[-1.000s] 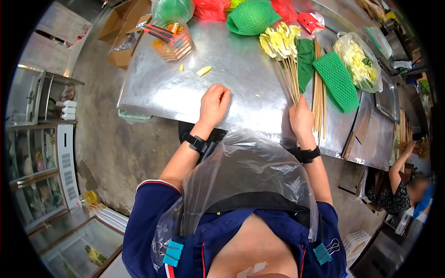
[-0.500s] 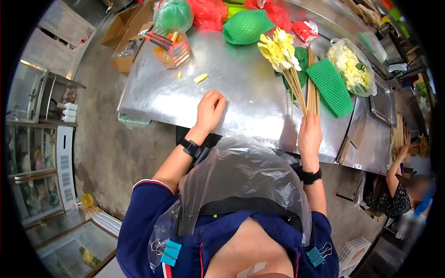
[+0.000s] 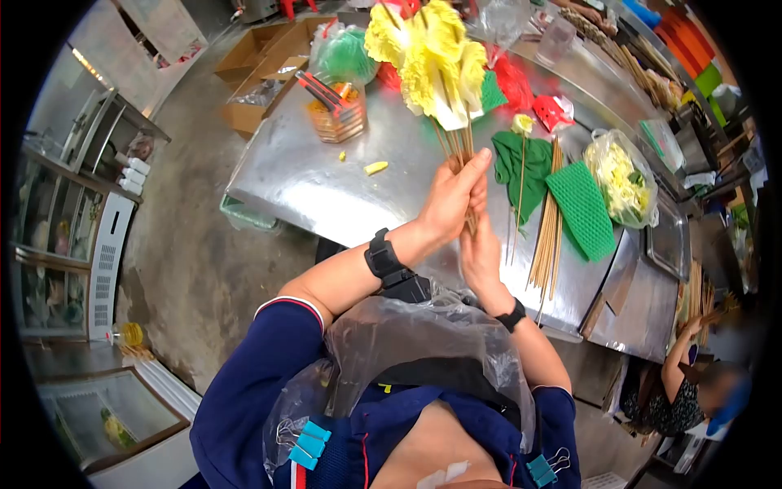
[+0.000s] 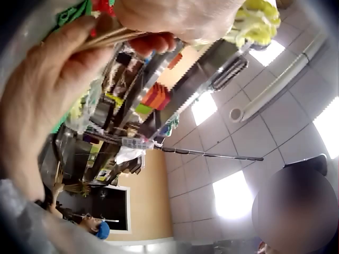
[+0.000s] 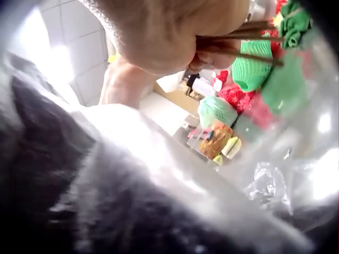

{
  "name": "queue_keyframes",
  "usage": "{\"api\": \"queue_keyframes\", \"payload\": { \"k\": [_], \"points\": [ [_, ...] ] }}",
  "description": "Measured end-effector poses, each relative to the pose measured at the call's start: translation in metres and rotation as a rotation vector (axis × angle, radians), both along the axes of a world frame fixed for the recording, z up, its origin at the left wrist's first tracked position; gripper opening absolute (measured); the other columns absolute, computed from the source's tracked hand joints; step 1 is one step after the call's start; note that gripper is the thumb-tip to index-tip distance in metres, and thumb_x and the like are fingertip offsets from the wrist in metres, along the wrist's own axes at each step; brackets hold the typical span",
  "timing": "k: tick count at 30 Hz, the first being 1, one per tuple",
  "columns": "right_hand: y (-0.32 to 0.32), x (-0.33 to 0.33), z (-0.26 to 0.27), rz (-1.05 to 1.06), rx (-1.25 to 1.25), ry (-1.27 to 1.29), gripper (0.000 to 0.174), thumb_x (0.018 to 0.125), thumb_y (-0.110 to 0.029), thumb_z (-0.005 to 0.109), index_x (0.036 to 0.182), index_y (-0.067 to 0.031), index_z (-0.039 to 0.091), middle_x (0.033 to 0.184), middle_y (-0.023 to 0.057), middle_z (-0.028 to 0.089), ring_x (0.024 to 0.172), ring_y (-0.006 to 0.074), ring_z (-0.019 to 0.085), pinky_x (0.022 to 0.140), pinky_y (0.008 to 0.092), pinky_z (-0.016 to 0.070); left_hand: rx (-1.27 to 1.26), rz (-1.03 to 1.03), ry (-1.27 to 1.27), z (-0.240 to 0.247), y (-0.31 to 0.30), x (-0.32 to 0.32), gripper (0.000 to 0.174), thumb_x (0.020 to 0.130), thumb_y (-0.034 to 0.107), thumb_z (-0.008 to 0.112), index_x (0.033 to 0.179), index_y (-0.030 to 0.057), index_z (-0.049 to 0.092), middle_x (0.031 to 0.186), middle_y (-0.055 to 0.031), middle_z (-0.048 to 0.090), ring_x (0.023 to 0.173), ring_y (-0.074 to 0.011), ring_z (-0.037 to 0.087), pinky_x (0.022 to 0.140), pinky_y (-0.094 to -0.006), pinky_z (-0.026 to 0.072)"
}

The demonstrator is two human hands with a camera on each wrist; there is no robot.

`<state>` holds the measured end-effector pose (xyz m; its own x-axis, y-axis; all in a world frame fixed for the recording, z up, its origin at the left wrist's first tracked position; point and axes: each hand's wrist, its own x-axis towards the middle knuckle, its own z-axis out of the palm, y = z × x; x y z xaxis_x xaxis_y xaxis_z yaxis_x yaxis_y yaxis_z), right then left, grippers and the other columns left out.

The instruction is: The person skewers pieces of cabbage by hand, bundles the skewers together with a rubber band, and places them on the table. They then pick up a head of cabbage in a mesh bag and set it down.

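Both hands hold a bunch of bamboo skewers threaded with yellow cabbage leaves (image 3: 432, 69), raised over the steel table with the leaves pointing away from me. My left hand (image 3: 452, 200) grips the sticks below the leaves, its thumb lying along them. Just under it, my right hand (image 3: 481, 248) holds the lower part of the sticks. Close up in the left wrist view, thin sticks (image 4: 108, 39) run between the two hands. Stick ends (image 5: 249, 53) protrude from the right hand in the right wrist view. One skewer with a small leaf (image 3: 522, 124) lies across a green cloth (image 3: 509, 167).
Right of the cloth lie bare skewers (image 3: 544, 253), a green foam net (image 3: 580, 212) and a bag of cabbage leaves (image 3: 619, 179). A knife (image 3: 607, 301) lies near the front edge. At left stand a plastic tub (image 3: 338, 122) and cabbage scraps (image 3: 375, 168). Another person (image 3: 684, 391) works at far right.
My right hand has lifted the leafy skewers up and leftward off the table. My left hand has left the table edge and taken hold of them. A single leafy skewer now shows on the cloth.
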<state>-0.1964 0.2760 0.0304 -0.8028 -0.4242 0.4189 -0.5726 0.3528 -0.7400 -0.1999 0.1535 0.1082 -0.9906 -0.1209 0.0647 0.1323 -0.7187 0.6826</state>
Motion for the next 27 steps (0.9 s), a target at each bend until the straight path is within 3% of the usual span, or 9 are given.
{"api": "queue_keyframes", "payload": {
  "k": [1,2,3,6,9,12,16,22,27],
  "points": [
    [-0.009,-0.003,-0.005,0.067,-0.060,-0.112,0.024,0.082,-0.003,0.051,0.106,-0.0014,0.048,0.079,0.0155,0.056,0.064,0.0325,0.056,0.057,0.0366,0.0443,-0.105,0.082,-0.009,0.007,0.000,0.000,0.034,0.092,0.029,0.051,0.066,0.0122,0.037,0.055,0.0049,0.032,0.046,-0.0044,0.027,0.041,-0.0204,0.0233],
    [-0.017,-0.006,-0.006,0.135,-0.120,-0.225,0.022,0.083,-0.005,0.051,0.105,-0.0015,0.048,0.077,0.0143,0.057,0.062,0.0296,0.056,0.056,0.0349,0.0440,-0.177,0.070,0.023,0.010,-0.003,0.001,0.034,0.092,0.029,0.052,0.067,0.0121,0.038,0.055,0.0049,0.033,0.045,-0.0042,0.028,0.041,-0.0201,0.0236],
    [-0.025,-0.006,0.002,0.160,-0.180,-0.529,0.012,0.084,-0.007,0.052,0.093,0.0000,0.051,0.066,0.0088,0.057,0.058,0.0165,0.055,0.053,0.0294,0.0417,-0.254,0.058,0.055,0.013,-0.008,0.003,0.033,0.092,0.030,0.052,0.067,0.0120,0.038,0.055,0.0049,0.034,0.045,-0.0040,0.028,0.041,-0.0199,0.0238],
    [-0.049,-0.023,-0.024,0.250,-0.326,-0.580,0.011,0.084,-0.009,0.054,0.085,0.0019,0.054,0.060,0.0041,0.053,0.057,0.0083,0.050,0.052,0.0265,0.0408,-0.450,0.075,0.131,0.021,-0.022,0.001,0.030,0.087,0.025,0.059,0.067,0.0096,0.043,0.056,0.0063,0.036,0.049,-0.0028,0.031,0.043,-0.0206,0.0252],
    [-0.063,-0.032,-0.047,0.237,-0.264,-0.472,0.014,0.082,-0.012,0.055,0.083,0.0016,0.059,0.064,0.0098,0.061,0.059,0.0177,0.057,0.054,0.0311,0.0434,-0.627,0.076,0.069,0.026,-0.022,0.003,0.029,0.082,0.020,0.066,0.064,0.0076,0.047,0.059,0.0079,0.036,0.055,-0.0028,0.030,0.047,-0.0217,0.0255],
    [-0.064,-0.021,-0.060,0.159,-0.212,-0.217,0.017,0.080,-0.013,0.054,0.085,0.0017,0.061,0.071,0.0157,0.064,0.067,0.0291,0.062,0.058,0.0372,0.0454,-0.693,-0.010,-0.006,-0.014,-0.025,0.000,0.020,0.079,0.017,0.068,0.072,0.0035,0.055,0.062,0.0087,0.041,0.058,-0.0032,0.034,0.050,-0.0222,0.0303],
    [-0.066,-0.023,-0.078,0.152,-0.231,-0.145,0.020,0.081,-0.015,0.052,0.085,0.0021,0.061,0.076,0.0195,0.064,0.078,0.0379,0.061,0.064,0.0425,0.0461,-0.675,0.084,0.030,-0.035,-0.015,0.000,0.028,0.083,0.019,0.064,0.065,0.0081,0.046,0.058,0.0073,0.039,0.053,-0.0023,0.032,0.045,-0.0224,0.0269],
    [-0.054,-0.011,-0.049,0.221,-0.214,-0.371,0.014,0.078,-0.012,0.058,0.081,0.0011,0.060,0.074,0.0174,0.063,0.070,0.0353,0.059,0.061,0.0407,0.0451,-0.549,0.024,0.003,-0.034,-0.016,0.008,0.034,0.090,0.025,0.054,0.063,0.0095,0.041,0.055,0.0069,0.034,0.050,-0.0038,0.030,0.045,-0.0227,0.0232],
    [-0.038,-0.006,-0.035,0.217,0.094,-0.131,0.016,0.076,-0.013,0.065,0.070,-0.0009,0.057,0.064,0.0135,0.056,0.064,0.0336,0.054,0.056,0.0422,0.0411,-0.335,-0.216,0.034,-0.036,-0.043,0.018,0.044,0.093,0.039,0.046,0.059,0.0146,0.031,0.051,0.0051,0.023,0.046,-0.0071,0.022,0.043,-0.0234,0.0184]
  ]
}}
